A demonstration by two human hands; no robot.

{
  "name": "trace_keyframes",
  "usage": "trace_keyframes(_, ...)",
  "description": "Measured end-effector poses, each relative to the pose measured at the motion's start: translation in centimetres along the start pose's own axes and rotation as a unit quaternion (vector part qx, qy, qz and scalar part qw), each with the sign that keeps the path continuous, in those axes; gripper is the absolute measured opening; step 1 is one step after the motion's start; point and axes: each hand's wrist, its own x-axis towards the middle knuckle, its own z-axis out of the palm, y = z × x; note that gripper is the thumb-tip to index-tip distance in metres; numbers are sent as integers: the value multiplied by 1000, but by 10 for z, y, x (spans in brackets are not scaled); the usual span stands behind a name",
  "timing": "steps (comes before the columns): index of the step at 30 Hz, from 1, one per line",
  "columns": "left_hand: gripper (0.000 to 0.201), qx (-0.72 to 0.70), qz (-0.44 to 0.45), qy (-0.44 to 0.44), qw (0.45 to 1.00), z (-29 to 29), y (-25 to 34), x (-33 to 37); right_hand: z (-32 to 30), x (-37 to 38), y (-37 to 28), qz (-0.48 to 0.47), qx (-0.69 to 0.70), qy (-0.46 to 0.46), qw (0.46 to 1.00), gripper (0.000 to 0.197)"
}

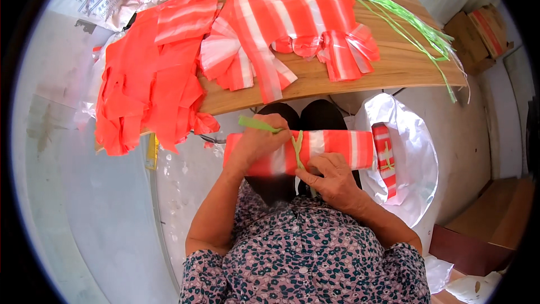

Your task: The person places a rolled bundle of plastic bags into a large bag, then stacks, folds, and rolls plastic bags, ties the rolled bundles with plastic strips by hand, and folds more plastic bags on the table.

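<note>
Across my lap lies a folded bundle of red-and-white striped plastic bags (354, 147). A green plastic tie strip (297, 145) runs around its middle and crosses on top. My left hand (261, 142) is closed on one end of the strip, which sticks out past the fingers on the left. Just right of the crossing, my right hand (329, 177) pinches the strip's other end near the bundle's front edge. Part of the bundle is hidden under both hands.
Ahead stands a wooden table (320, 81) bearing striped bags (287, 8), plain red bags (149, 73) and loose green strips (405, 19). A white sack (416, 152) at my right holds a tied striped bundle (385, 160). Cardboard boxes (484, 219) stand farther right.
</note>
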Motion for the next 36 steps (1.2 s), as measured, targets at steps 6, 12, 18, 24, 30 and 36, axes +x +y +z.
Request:
trace_keyframes(6,10,-110,-97,1,989,-2,24,6,5,1,-2,-3,73,46,996,28)
trace_keyframes(12,11,-108,-97,29,989,9,17,13,2,-11,-3,39,122,43,991,24)
trace_keyframes(18,8,-109,-113,57,986,18,16,13,5,-16,1,67,189,40,979,27)
trace_keyframes(24,9,-327,-95,18,940,5,35,16,4,-15,3,137,238,59,960,28)
trace_keyframes(30,10,-367,-159,-108,910,4,37,21,-8,-7,3,186,195,107,957,23)
trace_keyframes(36,12,-288,-124,-165,935,9,37,17,-21,29,17,120,69,132,982,19)
